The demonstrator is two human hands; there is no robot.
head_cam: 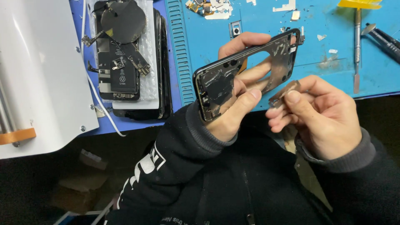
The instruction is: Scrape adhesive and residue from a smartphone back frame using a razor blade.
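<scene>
The left hand (235, 104) gripped a stripped black phone frame (250, 71), thumb pressed flat across its inner face and the other fingers (246, 39) curled around the back, some showing through the large opening in the housing. The frame was held tilted above the edge of the blue work mat (266, 25), its bare inside turned upward.

Just beside it, the right hand (323, 116) pinched a small flat brownish metal strip (284, 92) between thumb and forefinger, the remaining fingers folded loosely underneath. The strip's end lay near the frame's lower edge, though whether they touched could not be told.

On the mat lay a metal spudger (357, 46) and loose small parts (208, 7). To the left, a stack of phones (160, 62) carried a black battery (121, 73) and a round charging coil (123, 20) on top.
</scene>
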